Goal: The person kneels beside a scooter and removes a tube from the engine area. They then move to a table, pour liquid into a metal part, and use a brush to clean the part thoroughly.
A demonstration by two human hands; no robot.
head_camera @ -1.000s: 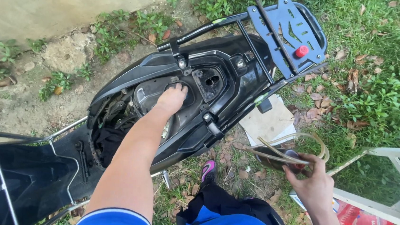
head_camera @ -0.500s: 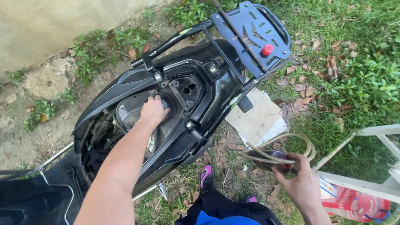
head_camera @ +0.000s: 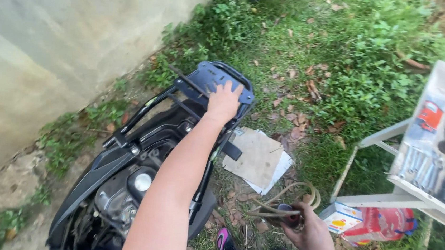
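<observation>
Coiled hose [head_camera: 285, 201] | soft, light, springy, so we judge it best gripped across its gathered loops | our right hand [head_camera: 313, 234] closes round it above grass | our left hand [head_camera: 224, 102] lies flat and empty on the scooter's rear rack [head_camera: 213, 79]

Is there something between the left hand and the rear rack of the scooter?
No. The left hand lies flat on the dark rear rack, touching it. The right hand holds a coiled hose apart.
</observation>
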